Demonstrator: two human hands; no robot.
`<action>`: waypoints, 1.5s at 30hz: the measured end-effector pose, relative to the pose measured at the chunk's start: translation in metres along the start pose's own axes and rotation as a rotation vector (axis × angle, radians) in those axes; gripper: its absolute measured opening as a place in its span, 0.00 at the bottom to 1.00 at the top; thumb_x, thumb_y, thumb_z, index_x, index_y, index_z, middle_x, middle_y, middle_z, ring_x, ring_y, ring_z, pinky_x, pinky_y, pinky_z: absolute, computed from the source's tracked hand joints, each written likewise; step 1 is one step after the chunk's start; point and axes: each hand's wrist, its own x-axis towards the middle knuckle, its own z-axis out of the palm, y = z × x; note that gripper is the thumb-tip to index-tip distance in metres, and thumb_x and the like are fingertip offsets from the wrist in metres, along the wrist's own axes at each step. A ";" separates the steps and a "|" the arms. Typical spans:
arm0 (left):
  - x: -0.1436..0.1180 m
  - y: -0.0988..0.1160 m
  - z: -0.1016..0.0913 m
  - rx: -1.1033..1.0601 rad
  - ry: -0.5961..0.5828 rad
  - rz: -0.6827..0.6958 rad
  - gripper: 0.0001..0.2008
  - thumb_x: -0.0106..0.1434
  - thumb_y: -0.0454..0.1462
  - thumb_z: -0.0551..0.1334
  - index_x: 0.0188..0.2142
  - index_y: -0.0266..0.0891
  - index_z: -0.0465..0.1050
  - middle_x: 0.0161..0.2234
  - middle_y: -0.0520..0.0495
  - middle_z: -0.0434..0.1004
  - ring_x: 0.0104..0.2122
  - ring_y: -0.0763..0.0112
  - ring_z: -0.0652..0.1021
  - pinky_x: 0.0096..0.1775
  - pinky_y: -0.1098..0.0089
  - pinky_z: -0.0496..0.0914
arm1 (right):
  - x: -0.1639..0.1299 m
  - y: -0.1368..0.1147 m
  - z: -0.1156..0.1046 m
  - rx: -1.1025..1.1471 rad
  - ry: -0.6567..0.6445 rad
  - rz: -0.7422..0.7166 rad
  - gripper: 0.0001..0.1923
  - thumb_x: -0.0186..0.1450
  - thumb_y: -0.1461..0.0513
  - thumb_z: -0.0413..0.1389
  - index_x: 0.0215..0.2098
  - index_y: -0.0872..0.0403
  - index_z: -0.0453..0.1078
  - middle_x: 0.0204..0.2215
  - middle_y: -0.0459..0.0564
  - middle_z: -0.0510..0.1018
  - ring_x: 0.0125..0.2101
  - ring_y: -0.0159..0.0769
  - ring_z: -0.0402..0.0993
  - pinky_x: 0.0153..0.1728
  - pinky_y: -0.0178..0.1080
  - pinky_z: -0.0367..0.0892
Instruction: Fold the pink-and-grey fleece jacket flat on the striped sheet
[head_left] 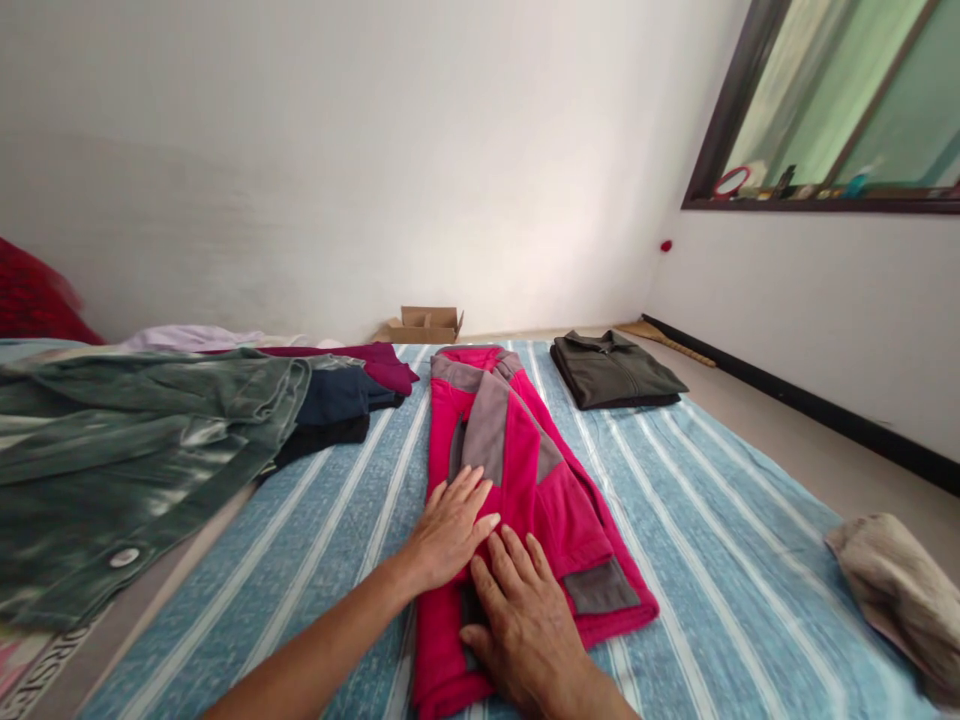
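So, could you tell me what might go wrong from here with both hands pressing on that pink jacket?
1. The jacket is folded narrow; its sleeve hangs over the right edge and may slip out if the left hand or right hand lifts.
2. The green garment lies close on the left and could be dragged into the fold.

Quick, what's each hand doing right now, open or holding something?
Left hand: open, palm flat on the pink and grey jacket, holding nothing.
Right hand: open, fingers spread flat on the same jacket, holding nothing.
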 end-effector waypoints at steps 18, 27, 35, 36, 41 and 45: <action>-0.036 0.014 0.009 0.022 0.118 0.046 0.21 0.65 0.39 0.49 0.58 0.41 0.60 0.62 0.42 0.56 0.62 0.63 0.55 0.59 0.54 0.52 | -0.015 0.005 0.011 -0.117 0.095 0.017 0.26 0.64 0.53 0.52 0.58 0.54 0.61 0.58 0.53 0.63 0.59 0.48 0.55 0.57 0.52 0.54; -0.054 0.024 0.006 -0.004 0.088 -0.019 0.21 0.65 0.37 0.48 0.57 0.43 0.61 0.62 0.45 0.55 0.62 0.64 0.55 0.58 0.53 0.52 | -0.021 0.004 0.018 -0.132 0.156 0.017 0.23 0.65 0.56 0.50 0.57 0.52 0.62 0.59 0.52 0.62 0.59 0.46 0.54 0.57 0.52 0.54; -0.064 0.026 0.007 -0.034 0.063 -0.047 0.21 0.65 0.36 0.50 0.58 0.42 0.60 0.62 0.45 0.54 0.62 0.64 0.54 0.59 0.52 0.51 | -0.023 0.004 0.022 -0.128 0.228 -0.002 0.20 0.66 0.58 0.50 0.55 0.53 0.65 0.57 0.51 0.65 0.58 0.45 0.56 0.57 0.51 0.54; -0.066 0.026 0.008 -0.037 0.069 -0.045 0.22 0.64 0.36 0.50 0.57 0.43 0.61 0.62 0.46 0.54 0.62 0.64 0.54 0.59 0.53 0.52 | -0.023 0.004 0.022 -0.130 0.236 -0.003 0.19 0.66 0.58 0.50 0.54 0.53 0.65 0.57 0.51 0.65 0.58 0.44 0.56 0.57 0.51 0.54; -0.073 0.025 0.009 -0.070 0.076 -0.053 0.24 0.61 0.34 0.54 0.57 0.43 0.61 0.62 0.46 0.55 0.62 0.64 0.55 0.59 0.54 0.52 | -0.024 0.004 0.023 -0.159 0.263 -0.006 0.19 0.66 0.58 0.50 0.54 0.52 0.66 0.57 0.50 0.65 0.58 0.44 0.57 0.57 0.50 0.55; -0.076 0.023 0.011 -0.115 0.139 -0.029 0.25 0.59 0.32 0.55 0.56 0.44 0.62 0.61 0.46 0.57 0.61 0.64 0.57 0.58 0.53 0.54 | -0.023 0.005 0.025 -0.199 0.301 -0.025 0.19 0.65 0.57 0.50 0.53 0.52 0.67 0.56 0.50 0.66 0.57 0.44 0.58 0.56 0.50 0.56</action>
